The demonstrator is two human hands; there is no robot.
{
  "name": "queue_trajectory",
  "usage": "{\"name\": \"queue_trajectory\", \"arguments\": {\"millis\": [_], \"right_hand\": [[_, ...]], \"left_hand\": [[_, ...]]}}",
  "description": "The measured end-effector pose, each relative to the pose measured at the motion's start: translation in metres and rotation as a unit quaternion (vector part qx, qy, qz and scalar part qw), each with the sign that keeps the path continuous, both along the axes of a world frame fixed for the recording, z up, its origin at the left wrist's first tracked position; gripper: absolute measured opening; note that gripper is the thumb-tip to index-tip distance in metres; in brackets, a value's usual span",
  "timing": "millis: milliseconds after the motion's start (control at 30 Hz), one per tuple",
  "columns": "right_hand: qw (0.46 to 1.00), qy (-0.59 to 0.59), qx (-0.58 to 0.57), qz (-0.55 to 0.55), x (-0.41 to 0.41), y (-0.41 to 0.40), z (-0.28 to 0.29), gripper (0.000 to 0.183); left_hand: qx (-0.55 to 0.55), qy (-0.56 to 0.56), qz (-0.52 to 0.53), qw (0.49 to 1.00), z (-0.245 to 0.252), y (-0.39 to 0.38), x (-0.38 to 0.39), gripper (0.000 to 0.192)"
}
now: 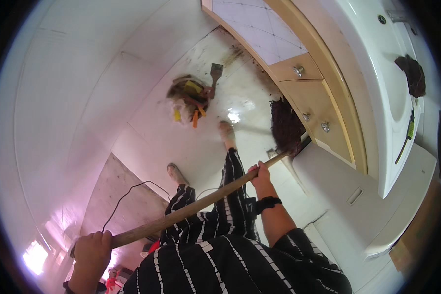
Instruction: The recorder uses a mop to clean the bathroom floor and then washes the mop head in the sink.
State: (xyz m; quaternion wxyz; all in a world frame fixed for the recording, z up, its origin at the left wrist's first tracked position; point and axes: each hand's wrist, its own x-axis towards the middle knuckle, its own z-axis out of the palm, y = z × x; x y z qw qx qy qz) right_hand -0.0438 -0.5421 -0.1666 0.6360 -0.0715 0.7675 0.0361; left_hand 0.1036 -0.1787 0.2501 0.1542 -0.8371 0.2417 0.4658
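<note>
A mop's wooden handle (191, 209) runs slantwise across the view in front of my body. My left hand (92, 251) is wrapped around its upper end, at the lower left. Farther down the pole, my right hand (259, 174) grips it near the mop head. That head (286, 126), a mass of dark maroon strands, rests on the pale floor (250, 106) against the base of the wooden vanity cabinet (312, 99). My two feet are on the floor to the left of the mop head.
A pile of rags and tools (191, 97) with orange and yellow parts lies ahead, beside a flat-bladed scraper or brush (216, 73). A white washbasin (386, 92) carries a dark cloth (411, 75) and green-handled tool (410, 128). Dark grime (239, 53) marks the floor's edge.
</note>
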Motion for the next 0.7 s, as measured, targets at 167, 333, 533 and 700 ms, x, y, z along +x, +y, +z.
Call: {"name": "queue_trajectory", "arguments": {"millis": [167, 333, 533, 700], "right_hand": [[0.994, -0.052, 0.011, 0.1, 0.012, 0.023, 0.022, 0.016], [0.99, -0.108, 0.093, 0.005, 0.003, 0.027, 0.03, 0.022], [0.96, -0.168, 0.138, 0.175, 0.007, 0.061, 0.033, 0.021], [0.985, -0.033, 0.128, 0.11, -0.005, 0.074, 0.009, 0.019]], "left_hand": [[0.027, 0.061, 0.177, 0.982, 0.006, 0.056, -0.034, 0.019], [0.052, 0.432, 0.414, 0.799, 0.028, 0.039, -0.039, 0.034], [0.132, 0.183, 0.185, 0.956, 0.05, 0.039, -0.095, 0.02], [0.003, 0.071, 0.207, 0.976, 0.026, 0.068, -0.137, 0.013]]}}
